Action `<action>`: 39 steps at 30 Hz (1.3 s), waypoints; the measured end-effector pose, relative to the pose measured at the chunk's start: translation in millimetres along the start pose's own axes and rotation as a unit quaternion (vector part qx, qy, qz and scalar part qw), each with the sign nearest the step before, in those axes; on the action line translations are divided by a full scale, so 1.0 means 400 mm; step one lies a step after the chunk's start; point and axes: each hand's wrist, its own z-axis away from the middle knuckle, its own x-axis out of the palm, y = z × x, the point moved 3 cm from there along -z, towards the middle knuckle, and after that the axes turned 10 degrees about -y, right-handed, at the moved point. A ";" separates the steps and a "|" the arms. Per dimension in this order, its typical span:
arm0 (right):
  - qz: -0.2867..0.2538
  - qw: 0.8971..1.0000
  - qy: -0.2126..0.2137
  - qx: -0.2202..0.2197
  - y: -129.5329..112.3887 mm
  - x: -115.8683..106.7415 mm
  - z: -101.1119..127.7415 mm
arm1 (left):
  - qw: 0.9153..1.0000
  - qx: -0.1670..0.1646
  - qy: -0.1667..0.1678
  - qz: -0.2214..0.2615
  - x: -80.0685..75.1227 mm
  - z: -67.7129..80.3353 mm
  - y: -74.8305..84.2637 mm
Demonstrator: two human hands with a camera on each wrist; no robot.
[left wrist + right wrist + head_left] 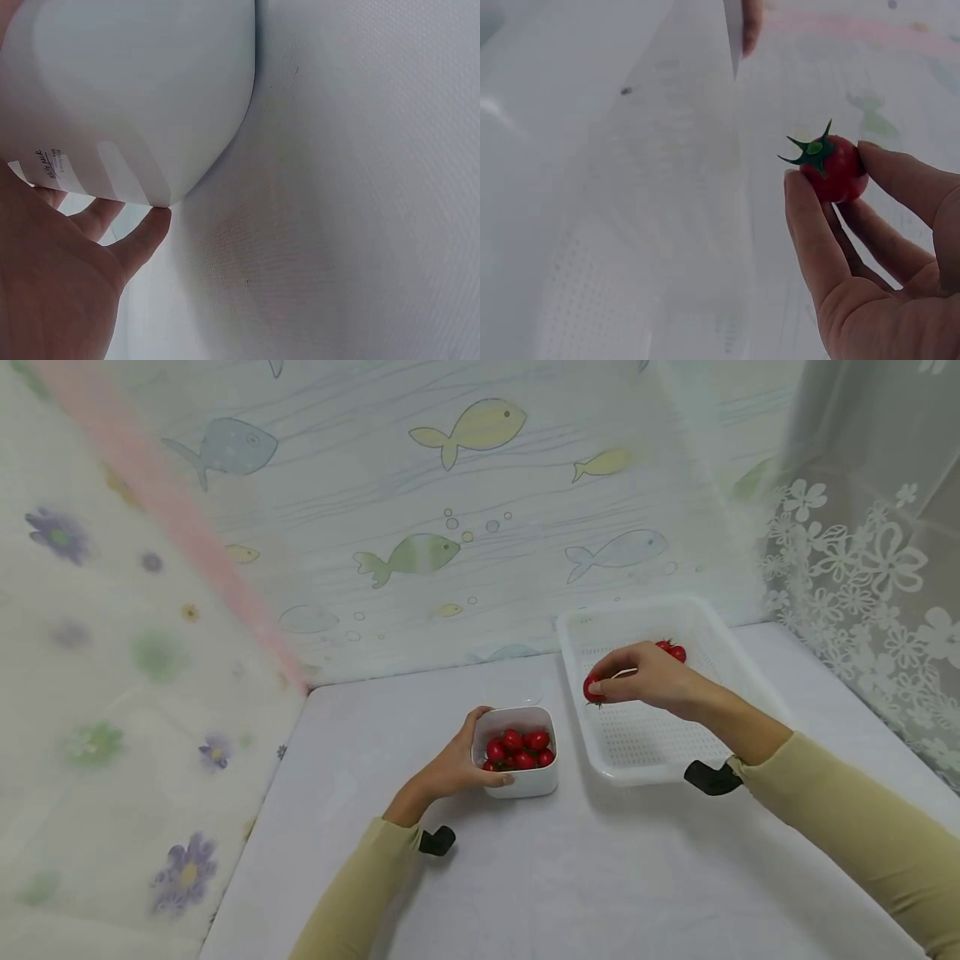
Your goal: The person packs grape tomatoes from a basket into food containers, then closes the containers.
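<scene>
My left hand [448,767] grips a small white square container [529,785], its thumb along the near side and its fingers at the far left. Several red cherry tomatoes [523,760] lie inside that container. In the left wrist view the container's smooth wall [142,90] fills the upper left, with fingertips against it. Over the left part of a white perforated basket [637,775], my right hand [651,677] pinches one cherry tomato [838,172] between thumb and fingers. Its green calyx shows in the right wrist view. A few more cherry tomatoes [678,653] lie in the basket, partly hidden by the hand.
A white cloth [480,885] covers the table. Behind it hangs a fish-patterned curtain [420,556], with a flowered sheet [150,693] at the left and lace [862,577] at the right. Black wrist devices [712,778] sit by both sleeves.
</scene>
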 end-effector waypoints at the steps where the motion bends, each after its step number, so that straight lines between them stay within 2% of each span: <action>1: 0.003 1.000 -0.003 -0.004 -0.002 0.010 -0.002 | 1.000 -0.001 0.000 0.000 0.000 0.000 -0.001; 13: 0.032 0.998 -0.023 -0.046 -0.013 0.136 -0.059 | 1.000 0.000 -0.004 0.014 -0.001 0.000 0.002; 17: 0.073 0.995 -0.009 -0.067 -0.023 0.193 -0.085 | 1.000 0.002 -0.004 0.009 -0.001 -0.003 -0.001; 24: 0.178 0.979 -0.005 -0.095 -0.039 0.287 -0.127 | 1.000 -0.006 -0.004 0.006 0.002 0.002 -0.004; 30: 0.246 0.959 -0.010 -0.142 -0.031 0.341 -0.165 | 1.000 -0.010 -0.004 0.009 0.001 0.004 -0.007; 34: 0.294 0.948 0.000 -0.123 -0.018 0.356 -0.184 | 1.000 -0.015 -0.005 0.007 0.001 0.004 -0.008; 39: 0.286 0.953 -0.011 -0.098 -0.014 0.360 -0.188 | 1.000 -0.014 -0.002 0.002 0.002 0.005 -0.003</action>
